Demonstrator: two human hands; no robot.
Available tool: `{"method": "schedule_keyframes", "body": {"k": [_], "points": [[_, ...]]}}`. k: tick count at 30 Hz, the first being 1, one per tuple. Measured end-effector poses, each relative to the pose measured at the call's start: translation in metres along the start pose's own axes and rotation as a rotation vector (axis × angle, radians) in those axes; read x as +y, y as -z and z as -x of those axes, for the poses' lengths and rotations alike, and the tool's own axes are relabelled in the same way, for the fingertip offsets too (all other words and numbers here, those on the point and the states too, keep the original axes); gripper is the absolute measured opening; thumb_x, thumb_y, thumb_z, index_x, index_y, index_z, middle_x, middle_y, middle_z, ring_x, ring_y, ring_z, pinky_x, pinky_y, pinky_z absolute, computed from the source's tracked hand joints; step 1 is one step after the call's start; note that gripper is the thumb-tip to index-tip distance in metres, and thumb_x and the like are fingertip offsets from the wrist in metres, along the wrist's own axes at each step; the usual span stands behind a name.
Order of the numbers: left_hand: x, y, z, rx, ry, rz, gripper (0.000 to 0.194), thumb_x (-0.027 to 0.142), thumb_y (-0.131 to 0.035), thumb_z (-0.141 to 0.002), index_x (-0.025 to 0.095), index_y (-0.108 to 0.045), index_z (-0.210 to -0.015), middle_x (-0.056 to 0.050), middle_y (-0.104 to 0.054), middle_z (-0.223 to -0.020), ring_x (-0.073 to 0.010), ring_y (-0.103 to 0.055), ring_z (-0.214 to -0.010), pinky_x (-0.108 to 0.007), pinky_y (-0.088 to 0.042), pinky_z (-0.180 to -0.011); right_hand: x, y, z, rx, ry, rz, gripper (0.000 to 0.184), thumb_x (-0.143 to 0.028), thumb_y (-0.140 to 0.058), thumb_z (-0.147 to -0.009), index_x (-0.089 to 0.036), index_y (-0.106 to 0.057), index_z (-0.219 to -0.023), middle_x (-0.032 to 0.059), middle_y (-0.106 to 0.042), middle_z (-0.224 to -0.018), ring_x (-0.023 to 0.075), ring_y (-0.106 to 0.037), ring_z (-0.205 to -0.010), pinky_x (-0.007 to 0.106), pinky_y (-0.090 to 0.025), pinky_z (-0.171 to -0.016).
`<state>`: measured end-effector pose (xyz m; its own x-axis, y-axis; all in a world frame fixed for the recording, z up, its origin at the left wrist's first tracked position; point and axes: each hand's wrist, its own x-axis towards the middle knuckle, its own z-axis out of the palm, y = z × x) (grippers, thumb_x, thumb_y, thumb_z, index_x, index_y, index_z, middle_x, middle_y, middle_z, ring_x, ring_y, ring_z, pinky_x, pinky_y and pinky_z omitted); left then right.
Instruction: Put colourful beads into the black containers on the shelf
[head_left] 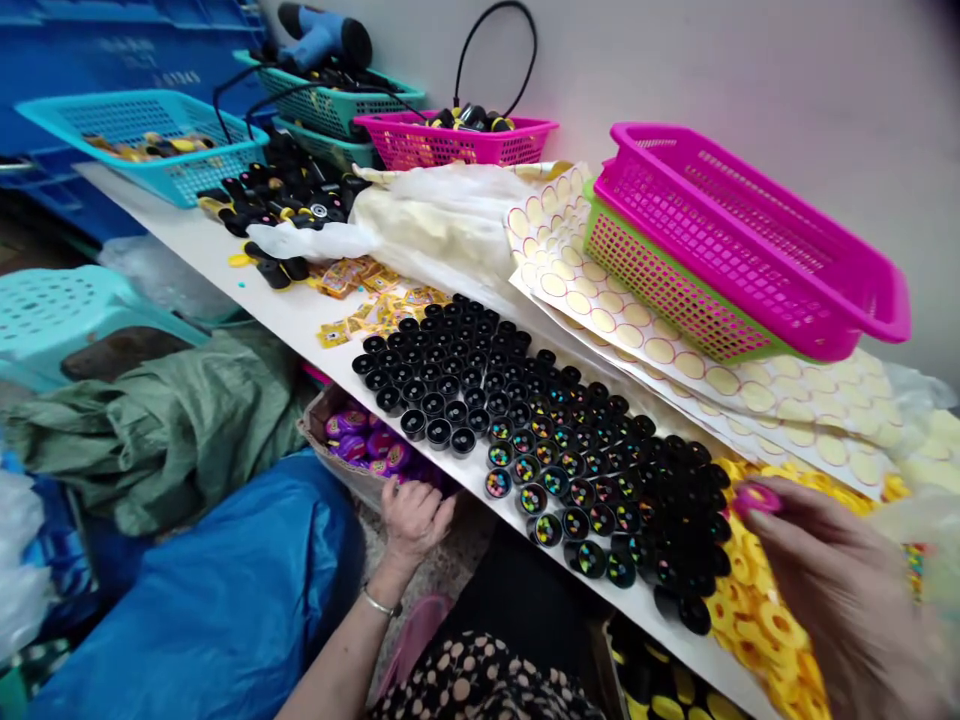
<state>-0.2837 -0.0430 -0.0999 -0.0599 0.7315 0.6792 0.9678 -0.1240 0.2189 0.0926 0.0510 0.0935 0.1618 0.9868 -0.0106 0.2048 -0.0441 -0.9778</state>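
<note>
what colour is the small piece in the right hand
The small piece in the right hand is mostly pink; the head view shows it best.

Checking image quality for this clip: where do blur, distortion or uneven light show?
Head view: right hand smeared, probably by motion; magenta basket apparently stretched by a wide lens; upper right corner darkened; blue plastic glossy with sheen; rightmost black cups too dark to see inside.
</note>
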Motion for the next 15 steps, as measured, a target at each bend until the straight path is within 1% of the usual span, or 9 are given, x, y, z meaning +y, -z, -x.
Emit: {"method": "schedule_keyframes", "body": {"k": [2, 4, 6, 7, 9, 11, 13, 15], "points": [[-0.002, -0.002, 0.001, 0.014, 0.005, 0.03, 0.012, 0.025, -0.059, -0.081, 0.018, -0.06, -0.071, 0.001, -0.058, -0.064, -0.0139, -0.052, -0.065, -0.044, -0.029, -0.093, -0.013, -0.052, -0.011, -0.201, 0.057, -0.052, 0.027, -0.026, -0.079, -0.062, -0.028, -0.07, -0.088, 0.0029, -0.065, -0.089, 0.0176, -0.06, -0.078, 0.033, -0.047, -0.071], [-0.003, -0.002, 0.001, 0.014, 0.017, 0.053, 0.012, 0.024, -0.058, -0.082, 0.018, -0.06, -0.071, 0.001, -0.057, -0.063, -0.0136, -0.051, -0.064, -0.043, -0.029, -0.092, -0.019, -0.097, -0.023, -0.403, 0.164, 0.024, 0.021, -0.025, -0.075, -0.068, -0.026, -0.07, -0.088, 0.0009, -0.063, -0.087, 0.0149, -0.056, -0.075, 0.03, -0.044, -0.068], [-0.003, -0.002, 0.001, 0.015, 0.029, 0.066, 0.013, 0.024, -0.058, -0.082, 0.018, -0.06, -0.07, 0.002, -0.055, -0.061, -0.0137, -0.049, -0.063, -0.043, -0.029, -0.09, -0.021, -0.131, -0.035, -0.56, 0.286, 0.152, 0.015, -0.023, -0.069, -0.075, -0.024, -0.068, -0.089, 0.0003, -0.06, -0.084, 0.0137, -0.053, -0.072, 0.029, -0.042, -0.065], [-0.002, -0.002, 0.001, 0.017, 0.036, 0.07, 0.014, 0.024, -0.058, -0.082, 0.018, -0.059, -0.069, 0.002, -0.054, -0.061, -0.0136, -0.049, -0.063, -0.043, -0.03, -0.09, -0.022, -0.144, -0.04, -0.614, 0.35, 0.211, 0.013, -0.022, -0.066, -0.077, -0.023, -0.067, -0.089, 0.0003, -0.059, -0.083, 0.0138, -0.052, -0.071, 0.029, -0.041, -0.066], [-0.003, -0.003, 0.001, 0.018, 0.048, 0.077, 0.014, 0.023, -0.059, -0.081, 0.018, -0.059, -0.068, 0.002, -0.053, -0.059, -0.0131, -0.047, -0.062, -0.043, -0.03, -0.089, -0.023, -0.164, -0.048, -0.688, 0.479, 0.333, 0.012, -0.02, -0.06, -0.081, -0.022, -0.066, -0.091, 0.0013, -0.059, -0.083, 0.0153, -0.052, -0.075, 0.03, -0.041, -0.069], [-0.004, -0.005, 0.002, 0.02, 0.056, 0.085, 0.015, 0.023, -0.059, -0.081, 0.019, -0.058, -0.067, 0.003, -0.052, -0.058, -0.0126, -0.046, -0.061, -0.042, -0.03, -0.089, -0.026, -0.178, -0.053, -0.727, 0.606, 0.504, 0.013, -0.019, -0.055, -0.084, -0.021, -0.065, -0.092, 0.0026, -0.06, -0.086, 0.0172, -0.051, -0.081, 0.031, -0.04, -0.073], [-0.005, -0.007, 0.004, 0.023, 0.056, 0.093, 0.015, 0.024, -0.058, -0.081, 0.019, -0.058, -0.067, 0.003, -0.051, -0.059, -0.0124, -0.045, -0.061, -0.041, -0.031, -0.089, -0.031, -0.187, -0.054, -0.754, 0.715, 0.723, 0.015, -0.018, -0.05, -0.087, -0.022, -0.064, -0.091, 0.0034, -0.061, -0.087, 0.0183, -0.049, -0.083, 0.032, -0.038, -0.073], [-0.007, -0.008, 0.005, 0.027, 0.053, 0.097, 0.014, 0.023, -0.057, -0.082, 0.019, -0.058, -0.068, 0.003, -0.052, -0.06, -0.0125, -0.046, -0.061, -0.041, -0.03, -0.089, -0.037, -0.193, -0.052, -0.765, 0.79, 0.926, 0.017, -0.017, -0.046, -0.088, -0.021, -0.063, -0.084, 0.0036, -0.059, -0.085, 0.0185, -0.047, -0.08, 0.031, -0.035, -0.07]]}}
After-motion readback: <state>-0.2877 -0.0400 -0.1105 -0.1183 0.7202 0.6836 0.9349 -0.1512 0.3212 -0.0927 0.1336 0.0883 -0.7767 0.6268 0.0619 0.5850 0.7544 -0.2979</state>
